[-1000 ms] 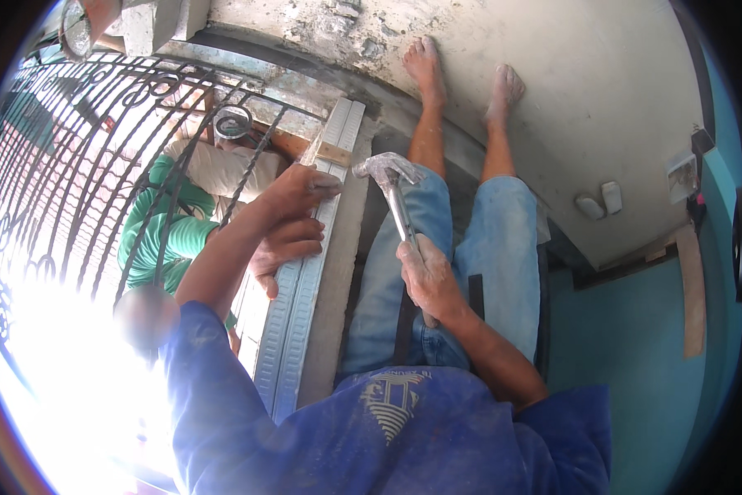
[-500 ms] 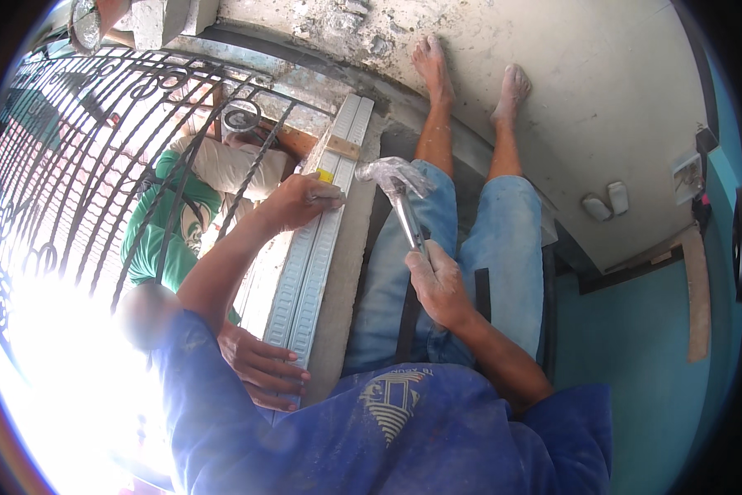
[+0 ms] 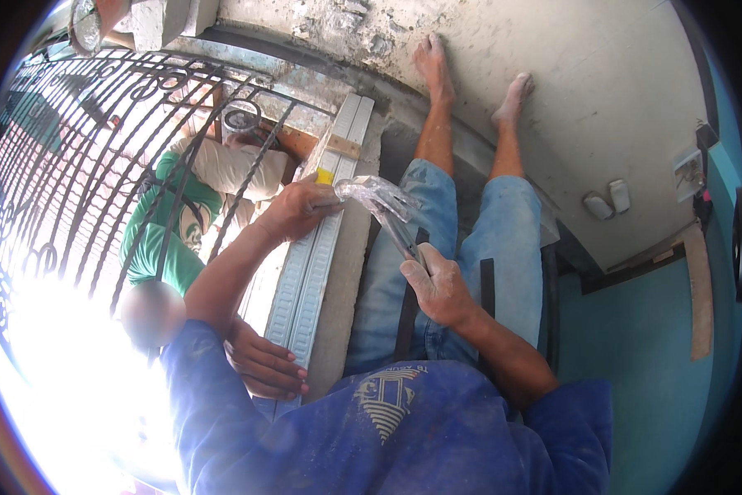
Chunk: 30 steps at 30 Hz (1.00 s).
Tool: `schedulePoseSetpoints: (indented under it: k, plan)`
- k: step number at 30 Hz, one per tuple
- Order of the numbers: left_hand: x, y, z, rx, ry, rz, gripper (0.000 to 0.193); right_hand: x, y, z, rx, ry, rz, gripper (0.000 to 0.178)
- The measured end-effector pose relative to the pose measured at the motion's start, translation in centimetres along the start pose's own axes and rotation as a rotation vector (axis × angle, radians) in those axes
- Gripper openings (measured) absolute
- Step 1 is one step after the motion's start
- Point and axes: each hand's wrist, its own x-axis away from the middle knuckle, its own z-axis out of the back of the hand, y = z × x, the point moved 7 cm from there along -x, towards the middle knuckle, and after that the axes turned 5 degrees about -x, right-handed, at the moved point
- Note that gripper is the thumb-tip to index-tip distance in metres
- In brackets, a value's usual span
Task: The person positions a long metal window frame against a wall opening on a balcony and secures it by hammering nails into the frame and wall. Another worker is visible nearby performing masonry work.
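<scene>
My right hand (image 3: 442,285) is wrapped round the handle of a silver claw hammer (image 3: 377,198). The hammer's striking face is close beside the fingertips of my left hand (image 3: 303,206). Those fingers are pinched together on the pale blue-grey perforated metal channel (image 3: 292,289); whatever is between them is hidden. A small yellow piece (image 3: 325,176) shows just beyond the left fingers, and past it a small wooden block (image 3: 343,147) lies across the channel. Another person's hand (image 3: 270,365) rests flat on the channel's near end.
The channel runs along a concrete ledge (image 3: 338,330) on my left. Behind it stands a black wrought-iron grille (image 3: 98,165), with a person in a green shirt (image 3: 169,227) beyond. Slippers (image 3: 608,200) lie on the pale floor (image 3: 585,99) at right.
The hammer has swung left and slightly down, its head now close against my left fingers. My left hand stays on the channel. The other person's hand is nearly unmoved.
</scene>
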Motion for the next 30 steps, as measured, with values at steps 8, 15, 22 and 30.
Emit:
schedulePoseSetpoints:
  k: [8, 15, 22, 30]
  plan:
    - [0.1, 0.3, 0.1, 0.042, 0.024, -0.022, 0.016, 0.6, -0.4, 0.2, -0.005, 0.032, 0.012, 0.033]
    - [0.0, 0.2, 0.0, 0.03, -0.047, -0.036, 0.018, 0.4, 0.0, -0.3, 0.002, 0.042, 0.084, 0.033]
    - [0.1, -0.1, -0.6, -0.046, -0.035, -0.076, 0.019, 1.3, -1.3, 1.2, -0.042, 0.082, 0.117, 0.026]
    - [0.4, -0.6, -0.8, 0.009, -0.068, -0.006, 0.02, 0.1, 0.1, -0.1, 0.03, 0.006, -0.134, 0.026]
